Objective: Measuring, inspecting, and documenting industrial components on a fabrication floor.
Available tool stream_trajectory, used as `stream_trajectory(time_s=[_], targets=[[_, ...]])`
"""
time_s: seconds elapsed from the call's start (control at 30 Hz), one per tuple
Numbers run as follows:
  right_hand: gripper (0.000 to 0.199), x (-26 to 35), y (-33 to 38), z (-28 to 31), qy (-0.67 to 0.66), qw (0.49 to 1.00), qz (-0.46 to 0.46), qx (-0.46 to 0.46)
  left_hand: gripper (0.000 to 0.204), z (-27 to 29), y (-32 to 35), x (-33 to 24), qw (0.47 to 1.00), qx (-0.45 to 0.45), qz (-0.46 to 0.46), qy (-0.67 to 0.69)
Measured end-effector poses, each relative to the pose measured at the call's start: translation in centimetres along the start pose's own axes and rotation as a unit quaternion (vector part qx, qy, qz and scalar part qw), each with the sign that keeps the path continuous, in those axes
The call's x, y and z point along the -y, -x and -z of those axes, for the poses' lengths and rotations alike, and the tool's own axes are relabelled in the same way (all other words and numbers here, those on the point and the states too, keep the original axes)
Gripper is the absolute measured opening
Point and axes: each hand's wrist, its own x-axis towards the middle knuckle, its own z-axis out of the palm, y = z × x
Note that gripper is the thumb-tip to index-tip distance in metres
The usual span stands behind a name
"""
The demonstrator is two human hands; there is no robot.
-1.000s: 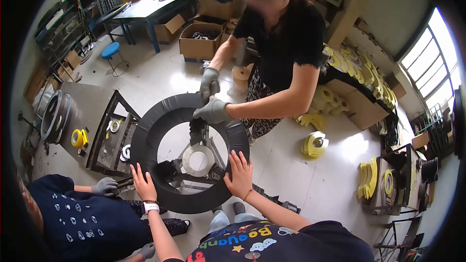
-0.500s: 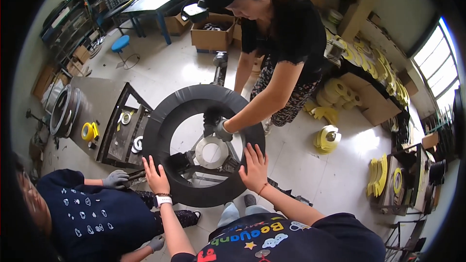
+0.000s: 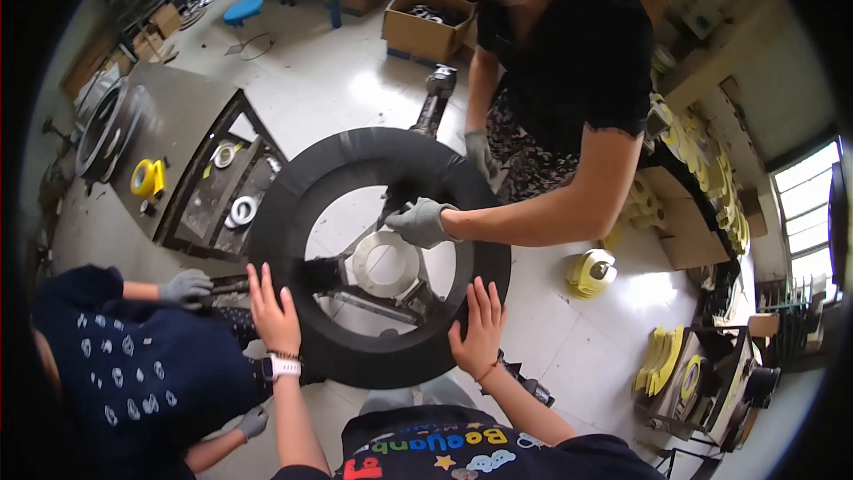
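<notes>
A large black ring with a smooth, rubber-like surface lies flat before me around a frame with several arms and a pale round hub. On its near left edge rests my left hand, open with fingers stretched out and a white watch on the wrist. My right hand lies open against the near right edge, fingers spread. Opposite me, a co-worker's grey-gloved hand reaches inside the ring beside the hub. Another grey glove of that person hangs near the ring's far right side.
At my left, a second co-worker's gloved hand is by a bar beside the ring. A metal table there bears a yellow tape roll. Yellow curved pieces stand on the floor at right; a cardboard box stands behind.
My view has shifted, and the co-worker opposite has drawn one gloved hand back to the ring's far side, the other staying near the hub. My hands remain on the ring's edges.
</notes>
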Motion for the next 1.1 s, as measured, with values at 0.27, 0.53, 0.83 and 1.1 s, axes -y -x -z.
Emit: stream_trajectory(time_s=[0.27, 0.53, 0.83, 1.1], targets=[[0.073, 0.6, -0.2, -1.4, -0.032, 0.999, -0.020, 0.025, 0.053, 1.2, -0.4, -0.1, 1.000, 0.014, 0.007, -0.021], [0.071, -1.3, -0.7, -2.1, -0.028, 0.999, -0.020, 0.008, 0.051, -1.9, -0.2, 0.4, 0.999, 0.010, -0.033, -0.040], [0.072, -3.6, 1.1, -1.8, -0.044, 0.998, 0.032, -0.025, 0.043, 1.3, 5.0, -5.3, 0.992, 0.009, 0.029, 0.121], [0.064, -4.0, 2.7, 0.2, -0.062, 0.989, 0.133, -0.012, 0.031, 13.3, 21.5, -29.4, 0.491, 0.511, -0.384, 0.592]])
